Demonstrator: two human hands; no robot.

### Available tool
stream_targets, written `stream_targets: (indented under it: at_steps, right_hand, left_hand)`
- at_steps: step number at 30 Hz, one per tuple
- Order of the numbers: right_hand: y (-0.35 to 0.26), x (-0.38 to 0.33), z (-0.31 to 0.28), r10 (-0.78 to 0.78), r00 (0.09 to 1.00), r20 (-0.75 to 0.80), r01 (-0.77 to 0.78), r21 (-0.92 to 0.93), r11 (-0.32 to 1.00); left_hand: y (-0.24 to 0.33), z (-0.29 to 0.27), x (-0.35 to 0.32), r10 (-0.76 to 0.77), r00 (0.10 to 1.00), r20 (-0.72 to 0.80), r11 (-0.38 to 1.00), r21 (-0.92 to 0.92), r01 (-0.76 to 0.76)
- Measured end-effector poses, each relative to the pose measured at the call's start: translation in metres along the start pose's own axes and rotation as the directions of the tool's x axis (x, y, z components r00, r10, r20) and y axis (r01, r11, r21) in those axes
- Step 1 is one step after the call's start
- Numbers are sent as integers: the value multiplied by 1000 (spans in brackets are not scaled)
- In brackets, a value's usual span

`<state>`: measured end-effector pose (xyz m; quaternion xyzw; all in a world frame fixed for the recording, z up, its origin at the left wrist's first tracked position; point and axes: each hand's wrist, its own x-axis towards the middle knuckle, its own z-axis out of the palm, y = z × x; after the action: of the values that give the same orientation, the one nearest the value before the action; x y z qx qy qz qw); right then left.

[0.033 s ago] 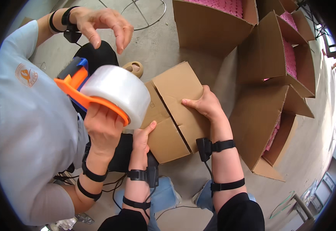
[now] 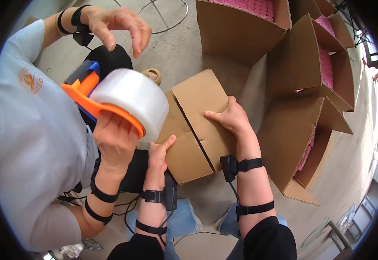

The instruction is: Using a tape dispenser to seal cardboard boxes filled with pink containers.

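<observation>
The left hand (image 2: 159, 152) and right hand (image 2: 228, 117) lay spread and flat on the closed flaps of the small cardboard box (image 2: 197, 125), holding the seam shut. A co-worker's hand (image 2: 115, 138) gripped the tape dispenser (image 2: 119, 102) just beside it. Taping the seam appeared next; the flaps needed steady pressure.

1 closed carton (image 2: 197, 125), 3 open cartons w/ pink filling (image 2: 241, 26), 1 tape dispenser (image 2: 119, 102), 4 hands (image 2: 230, 117).

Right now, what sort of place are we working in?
Probably a packing or warehouse area: open cardboard cartons of pink goods stand on a bare concrete floor, and a co-worker holds a tape dispenser beside the closed small box.
</observation>
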<state>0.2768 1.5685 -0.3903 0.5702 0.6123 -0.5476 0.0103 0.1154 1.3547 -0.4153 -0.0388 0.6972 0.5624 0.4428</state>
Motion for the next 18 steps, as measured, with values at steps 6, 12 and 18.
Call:
stream_targets:
  at_steps: [6,12,18]
  right_hand:
    - [-13,-8,7,-58,998,-30,52,-188,981]
    - [-8,-11,5,-88,989,-120,43,-335,941]
    - [-16,-19,27,-205,959,-195,97,-456,885]
  left_hand:
    - [22,11,-11,44,998,-33,999,-25,-45]
    - [8,23,-4,142,989,-35,989,-42,-144]
    - [10,10,-6,287,957,-38,954,96,-283]
